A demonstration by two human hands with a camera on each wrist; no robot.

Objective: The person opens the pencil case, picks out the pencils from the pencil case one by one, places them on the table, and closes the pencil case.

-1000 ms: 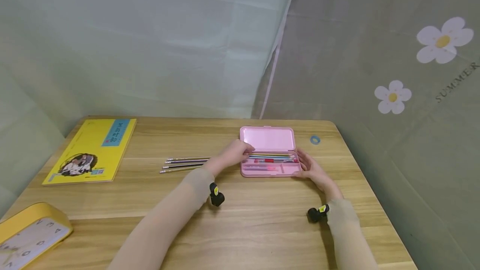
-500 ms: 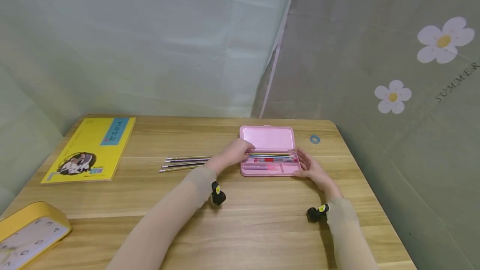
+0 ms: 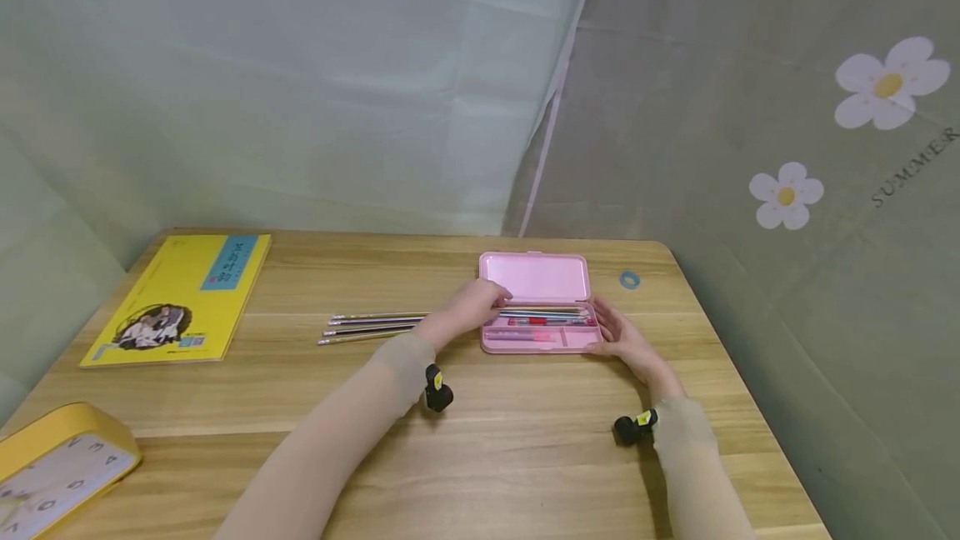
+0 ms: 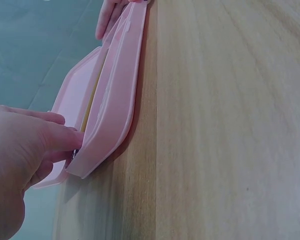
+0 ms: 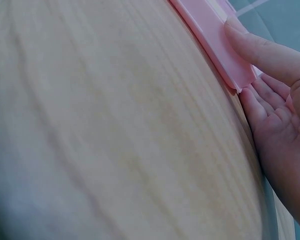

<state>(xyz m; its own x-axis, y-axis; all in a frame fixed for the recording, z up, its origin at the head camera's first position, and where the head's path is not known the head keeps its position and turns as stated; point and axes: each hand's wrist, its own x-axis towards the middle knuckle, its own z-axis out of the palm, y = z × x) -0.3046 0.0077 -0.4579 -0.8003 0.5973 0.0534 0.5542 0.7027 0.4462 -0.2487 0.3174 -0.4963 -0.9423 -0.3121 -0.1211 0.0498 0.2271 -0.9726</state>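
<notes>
A pink pencil case (image 3: pixel 540 348) lies with its lid (image 3: pixel 535 275) raised flat behind it. Several pencils (image 3: pixel 542 312) fill its rear compartment, and a pen with a pink tip (image 3: pixel 525 336) is in the front one. My left hand (image 3: pixel 472 304) reaches into the case's left end, its thumb and fingers pinching at pencil ends; the left wrist view shows the fingertips (image 4: pixel 75 140) by a yellow pencil (image 4: pixel 92 97), the grip partly hidden. Around the case's right end, my right hand (image 3: pixel 628 343) holds on, thumb (image 5: pixel 245 42) on the front wall and fingers behind.
Several pencils (image 3: pixel 367 327) lie on the table left of my left hand. A blue ring (image 3: pixel 630 279) sits beyond the case at right. A yellow book (image 3: pixel 187 298) and a yellow clock (image 3: pixel 82 432) are at left. Curtains (image 3: pixel 300 90) stand behind the table.
Both hands stay almost still at the pencil case. The left forearm shifts very slightly to the right, and the view tilts a little.
</notes>
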